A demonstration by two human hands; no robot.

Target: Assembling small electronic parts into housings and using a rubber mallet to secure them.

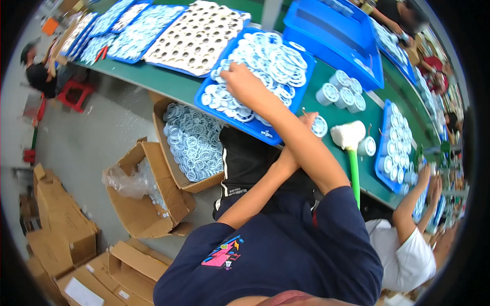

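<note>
My forearms cross, the right one over the left. My right hand (241,85) is over the blue tray (265,133) of pale blue plastic rings (278,64) and small round discs (218,97). Its fingers are curled down among the discs, and I cannot make out what is in them. Just right of the tray, my left hand (306,121) grips a light blue round plastic piece (319,126) at the table edge; my right arm partly covers that hand. A mallet with a white head (348,135) and green handle (354,176) lies right of it, beside another light blue cylinder (366,146).
Several light blue cylinders (343,92) stand on the green table (319,148). A deep blue bin (332,30) is behind them, a filled blue tray (394,143) at right. A white moulded tray (196,38) lies left. Below are cardboard boxes (145,196). Other people work nearby.
</note>
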